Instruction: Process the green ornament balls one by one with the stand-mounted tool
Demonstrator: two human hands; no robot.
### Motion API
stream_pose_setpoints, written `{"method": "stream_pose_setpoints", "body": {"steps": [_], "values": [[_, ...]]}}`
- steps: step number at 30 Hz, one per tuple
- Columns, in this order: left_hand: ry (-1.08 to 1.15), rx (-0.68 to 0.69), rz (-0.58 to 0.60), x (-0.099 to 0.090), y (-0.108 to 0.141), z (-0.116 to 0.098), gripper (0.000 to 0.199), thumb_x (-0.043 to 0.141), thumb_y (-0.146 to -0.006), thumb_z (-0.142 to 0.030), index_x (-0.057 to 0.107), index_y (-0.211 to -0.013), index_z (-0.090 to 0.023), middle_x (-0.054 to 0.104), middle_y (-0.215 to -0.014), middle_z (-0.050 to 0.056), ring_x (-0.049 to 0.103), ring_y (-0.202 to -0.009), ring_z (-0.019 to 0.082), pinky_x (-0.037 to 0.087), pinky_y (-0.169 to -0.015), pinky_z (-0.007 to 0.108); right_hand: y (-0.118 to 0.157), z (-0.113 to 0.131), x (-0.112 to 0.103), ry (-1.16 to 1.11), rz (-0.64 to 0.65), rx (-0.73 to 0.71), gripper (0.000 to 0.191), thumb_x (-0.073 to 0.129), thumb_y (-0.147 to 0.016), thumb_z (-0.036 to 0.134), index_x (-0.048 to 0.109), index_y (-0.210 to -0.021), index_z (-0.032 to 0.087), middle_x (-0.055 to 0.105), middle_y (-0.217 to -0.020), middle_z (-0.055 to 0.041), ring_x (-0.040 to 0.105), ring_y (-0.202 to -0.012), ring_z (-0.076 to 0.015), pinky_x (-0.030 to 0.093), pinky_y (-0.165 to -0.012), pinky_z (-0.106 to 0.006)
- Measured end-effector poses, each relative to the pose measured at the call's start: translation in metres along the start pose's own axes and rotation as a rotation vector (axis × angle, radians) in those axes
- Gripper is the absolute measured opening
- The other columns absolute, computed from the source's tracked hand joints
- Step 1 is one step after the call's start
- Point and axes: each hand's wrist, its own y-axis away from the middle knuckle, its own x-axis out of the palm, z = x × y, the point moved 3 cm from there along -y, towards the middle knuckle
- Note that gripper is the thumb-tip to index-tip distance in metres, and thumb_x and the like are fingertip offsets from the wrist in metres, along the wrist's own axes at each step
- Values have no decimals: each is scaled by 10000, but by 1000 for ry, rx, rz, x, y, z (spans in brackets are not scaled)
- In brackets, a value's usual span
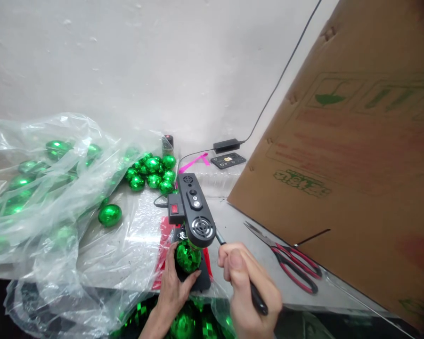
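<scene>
Left hand (175,288) cups green mirrored ball (188,258) between thumb and fingers, just under near end of black machine (197,209). Right hand (249,287), rightward of ball, grips lever handle (259,300), slanting down-right.

Seeing a green ball (188,259), glossy and cut into mirror-like facets, being held over the black base (202,282) of a machine (195,209). Sitting just under the near rounded end of the machine's long black head, with any contact there being hard to tell. Showing a round grille at each end of that head, with small round buttons between, and carrying a red switch (174,208) on the left side. Extending a metal rod (219,237) on the right, ending in a gripped, slanting black handle (257,297).
</scene>
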Motion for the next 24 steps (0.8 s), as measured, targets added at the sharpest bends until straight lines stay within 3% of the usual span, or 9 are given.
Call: {"method": "stream_pose_setpoints", "body": {"steps": [8, 12, 18, 21, 24], "values": [[11, 70, 114, -22, 2, -3, 798, 864, -927, -480, 546, -1617, -237, 667, -1660, 237, 645, -1558, 500, 518, -1297, 746, 6, -6, -3, -22, 52, 10, 348, 472, -1183, 90, 512, -877, 251, 562, -770, 43, 588, -677, -86, 476, -629, -210], [139, -99, 165, -37, -9, -15, 877, 899, -872, -614, 602, -1599, -224, 669, -1673, 232, 582, -1612, 512, 394, -1387, 737, 5, -5, -4, -6, 43, 0, 350, 466, -1177, 91, 506, -869, 251, 561, -764, 43, 586, -675, -88, 472, -627, -213], [395, -411, 164, -55, -32, -25, 890, 827, -882, -828, 714, -1502, -199, 737, -1618, 184, 588, -1623, 462, 427, -1399, 592, 2, -2, -1, -5, 22, -11, 358, 471, -1170, 78, 501, -858, 251, 531, -741, 48, 568, -657, -88, 465, -619, -218], [394, -434, 175, -55, -34, -24, 917, 803, -896, -850, 702, -1524, -189, 727, -1635, 188, 591, -1620, 462, 408, -1408, 604, 1, 0, -1, 0, 15, -20, 356, 473, -1167, 74, 511, -857, 247, 530, -734, 42, 570, -650, -94, 469, -606, -223], [323, -369, 150, -47, -32, -19, 971, 762, -893, -882, 660, -1570, -193, 706, -1659, 200, 584, -1626, 465, 406, -1404, 629, 1, 1, -1, 2, 13, -23, 354, 473, -1165, 73, 535, -860, 243, 540, -735, 33, 577, -645, -103, 474, -590, -235]]}}
